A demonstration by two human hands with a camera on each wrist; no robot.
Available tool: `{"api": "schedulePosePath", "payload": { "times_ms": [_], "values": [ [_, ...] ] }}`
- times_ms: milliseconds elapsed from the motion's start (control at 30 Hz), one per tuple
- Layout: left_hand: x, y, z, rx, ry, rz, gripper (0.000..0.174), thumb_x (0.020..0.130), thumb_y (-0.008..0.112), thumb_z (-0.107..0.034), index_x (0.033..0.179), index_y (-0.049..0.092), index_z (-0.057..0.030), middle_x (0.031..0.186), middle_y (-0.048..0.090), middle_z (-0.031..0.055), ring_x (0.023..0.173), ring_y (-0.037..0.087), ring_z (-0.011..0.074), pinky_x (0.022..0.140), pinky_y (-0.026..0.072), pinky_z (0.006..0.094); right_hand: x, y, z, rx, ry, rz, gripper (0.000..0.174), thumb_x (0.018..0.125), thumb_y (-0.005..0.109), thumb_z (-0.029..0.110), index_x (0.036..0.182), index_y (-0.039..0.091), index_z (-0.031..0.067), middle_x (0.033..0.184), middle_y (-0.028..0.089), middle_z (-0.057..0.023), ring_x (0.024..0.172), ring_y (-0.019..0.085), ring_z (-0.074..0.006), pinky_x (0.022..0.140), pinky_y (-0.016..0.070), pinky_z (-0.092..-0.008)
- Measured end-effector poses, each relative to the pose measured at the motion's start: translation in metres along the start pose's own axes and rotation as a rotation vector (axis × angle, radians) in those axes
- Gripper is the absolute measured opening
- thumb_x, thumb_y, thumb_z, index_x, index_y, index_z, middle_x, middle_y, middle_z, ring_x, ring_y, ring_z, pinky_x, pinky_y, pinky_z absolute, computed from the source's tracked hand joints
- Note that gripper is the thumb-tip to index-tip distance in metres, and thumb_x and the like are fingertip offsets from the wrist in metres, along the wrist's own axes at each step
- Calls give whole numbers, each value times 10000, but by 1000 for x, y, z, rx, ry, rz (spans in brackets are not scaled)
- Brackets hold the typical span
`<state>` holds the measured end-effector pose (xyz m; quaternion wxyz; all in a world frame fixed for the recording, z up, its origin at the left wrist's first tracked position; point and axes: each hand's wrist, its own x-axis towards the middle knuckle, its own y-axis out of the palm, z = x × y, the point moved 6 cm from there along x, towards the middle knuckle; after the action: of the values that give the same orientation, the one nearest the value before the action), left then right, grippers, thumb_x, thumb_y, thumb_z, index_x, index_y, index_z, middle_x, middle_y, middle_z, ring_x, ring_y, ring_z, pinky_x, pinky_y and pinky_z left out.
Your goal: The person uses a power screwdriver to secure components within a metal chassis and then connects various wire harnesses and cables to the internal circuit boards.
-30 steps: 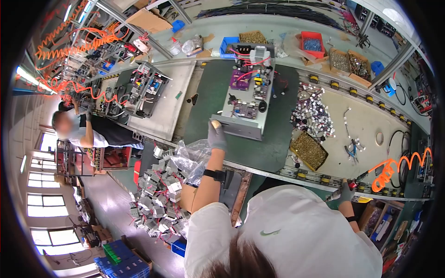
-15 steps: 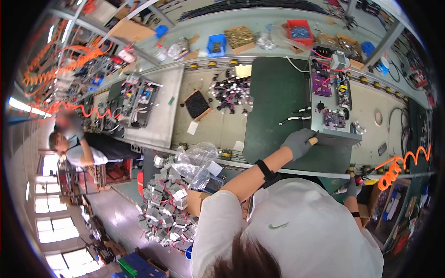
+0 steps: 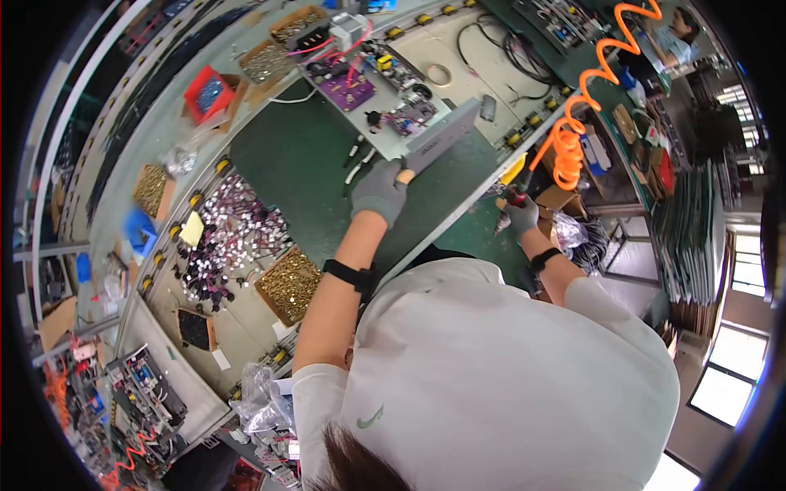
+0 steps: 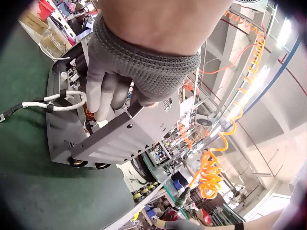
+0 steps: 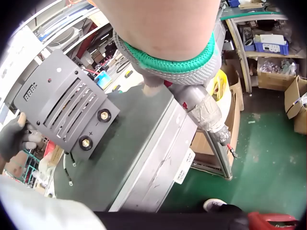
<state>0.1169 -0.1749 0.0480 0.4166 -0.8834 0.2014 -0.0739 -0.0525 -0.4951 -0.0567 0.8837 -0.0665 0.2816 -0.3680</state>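
Note:
My gloved left hand (image 3: 381, 195) grips the top edge of the grey end panel (image 3: 446, 141) of an open electronics chassis (image 4: 112, 136). Its fingers reach over the panel to the inner side, with the thumb outside, in the left wrist view. A purple circuit board (image 3: 350, 92) and red wires sit inside the chassis. Slots and two round terminals marked plus and minus show on the panel (image 5: 62, 103) in the right wrist view. Beyond the bench edge, my gloved right hand (image 3: 522, 216) holds a power screwdriver (image 5: 204, 110) wrapped in tape, its bit pointing down and away from the chassis.
Under the chassis lies a green mat (image 3: 282, 155). Connectors (image 3: 233, 221) and a box of brass-coloured fasteners (image 3: 291, 285) lie left of it. An orange coiled hose (image 3: 569, 147) hangs at the right. Cartons (image 5: 235, 96) stand below the bench edge.
The chassis has slid rightward along the bench with my left hand on its end panel. The head view has swung to the right. My right hand still holds the screwdriver.

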Motion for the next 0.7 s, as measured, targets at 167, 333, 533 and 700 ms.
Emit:
{"api": "schedulePosePath", "payload": {
  "times_ms": [167,333,533,700],
  "values": [
    [0,-2,-7,-4,-40,-19,276,837,538,-281,1017,563,-74,974,588,127,902,564,328,756,461,398,66,-21,-18,-169,-63,-96,378,677,703,-43,1022,558,4,861,609,-55,730,587,-159,654,492,-304],
    [-4,-3,-12,31,-135,35,268,827,515,-208,1080,548,-127,1067,555,77,911,574,289,758,470,391,92,-26,-24,-115,-21,19,412,656,703,-61,1041,569,-8,931,614,-59,832,589,-166,754,477,-314],
    [-6,-6,-15,29,-185,33,280,822,518,-188,1089,546,-107,1046,562,82,922,566,291,759,468,387,110,-27,-55,-219,15,24,417,652,704,-59,1044,568,-15,944,619,-71,833,600,-176,751,480,-317],
    [-8,-4,-12,-11,-133,-47,247,829,530,-208,1041,548,-82,991,575,120,896,563,325,735,464,406,97,-14,-47,-149,41,37,375,629,706,-36,985,591,-10,856,635,-52,794,607,-145,690,491,-279]
  ]
}}
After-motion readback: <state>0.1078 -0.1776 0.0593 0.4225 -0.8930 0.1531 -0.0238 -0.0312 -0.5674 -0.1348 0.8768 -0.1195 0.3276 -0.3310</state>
